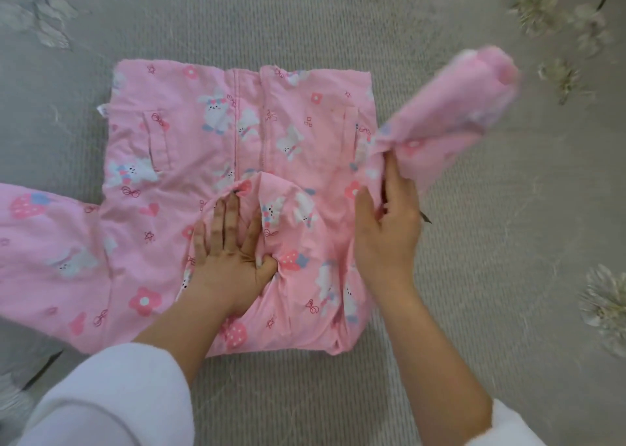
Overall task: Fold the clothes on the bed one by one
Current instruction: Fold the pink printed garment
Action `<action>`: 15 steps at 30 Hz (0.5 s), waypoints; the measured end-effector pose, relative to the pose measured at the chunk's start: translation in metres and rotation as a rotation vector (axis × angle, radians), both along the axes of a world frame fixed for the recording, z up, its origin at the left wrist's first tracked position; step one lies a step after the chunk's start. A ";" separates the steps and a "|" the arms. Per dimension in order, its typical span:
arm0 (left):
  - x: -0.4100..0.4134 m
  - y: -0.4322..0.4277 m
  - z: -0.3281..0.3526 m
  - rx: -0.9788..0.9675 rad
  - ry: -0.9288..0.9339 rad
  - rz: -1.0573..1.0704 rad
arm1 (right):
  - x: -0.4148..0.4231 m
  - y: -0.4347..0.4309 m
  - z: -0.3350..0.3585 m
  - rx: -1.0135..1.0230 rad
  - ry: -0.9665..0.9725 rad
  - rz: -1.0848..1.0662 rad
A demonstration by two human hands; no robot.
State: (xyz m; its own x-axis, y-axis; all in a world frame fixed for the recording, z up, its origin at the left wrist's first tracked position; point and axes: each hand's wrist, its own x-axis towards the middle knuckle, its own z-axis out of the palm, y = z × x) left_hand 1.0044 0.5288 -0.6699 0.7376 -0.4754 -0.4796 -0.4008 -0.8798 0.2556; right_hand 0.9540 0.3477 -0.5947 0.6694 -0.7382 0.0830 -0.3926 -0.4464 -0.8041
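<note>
Two bare hands work on a pink top (pixel 189 134) printed with rabbits, flowers and strawberries, which lies spread flat in the middle of a grey bedcover (pixel 305 22). At the far left, the flat sleeve (pixel 44 249) of the top stretches out sideways to the edge of the view. The left forearm comes out of a white cuff (pixel 111 398) and angles up toward the centre of the garment. The left hand (pixel 230 252) lies palm down on a rounded flap (pixel 288 208) folded over the body of the top, its fingers straight and spread, its thumb pushed into a crease of the cloth. Further right, the right forearm rises almost straight up the view. The right hand (pixel 386 222) stands on edge at the top's right side, thumb and fingers pinching the base of the raised sleeve (pixel 454 107), which is lifted off the bedcover, slants up to the right and is blurred.
</note>
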 end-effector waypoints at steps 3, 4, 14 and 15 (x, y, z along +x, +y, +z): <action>-0.001 0.002 -0.003 -0.027 -0.026 -0.008 | 0.024 0.016 -0.024 -0.094 0.439 0.293; -0.001 0.003 -0.004 -0.033 -0.037 -0.015 | 0.025 0.019 -0.032 -0.077 0.563 0.367; -0.001 0.007 -0.011 -0.077 -0.043 -0.015 | 0.016 0.055 -0.029 -0.128 0.466 0.523; 0.000 0.009 -0.010 -0.098 -0.041 -0.024 | 0.017 0.060 -0.028 -0.132 0.485 0.524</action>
